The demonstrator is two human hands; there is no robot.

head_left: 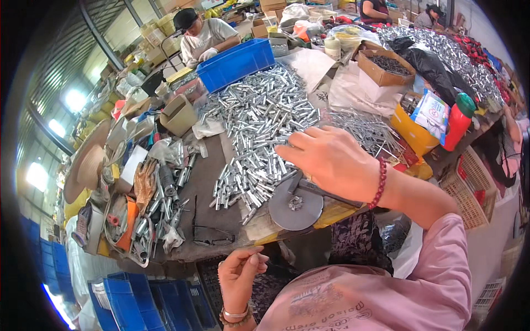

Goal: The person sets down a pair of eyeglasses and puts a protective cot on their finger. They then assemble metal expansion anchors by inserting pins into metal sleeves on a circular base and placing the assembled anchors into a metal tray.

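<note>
A broad heap of small silvery metal tubes [259, 116] covers the middle of the workbench. Over its near right edge is my right hand [328, 157], palm down, fingers stretched to the left and somewhat apart; I see nothing held in it. Just below that hand sits a round grey disc [295, 212] with a small metal fitting at its middle. A dark metal bar [326, 191] runs beside the disc, partly under my wrist. My left hand [241, 276] is off the bench's front edge, thumb and fingers pinched together; whatever they hold, if anything, is too small to make out.
Eyeglasses [212, 240] lie at the bench's front left, near a work glove [144, 185] and assorted tools. Thin metal rods [367, 135] lie to the right. A blue bin [236, 63] stands far off, before a co-worker [204, 38]. A red bottle [458, 124] stands right.
</note>
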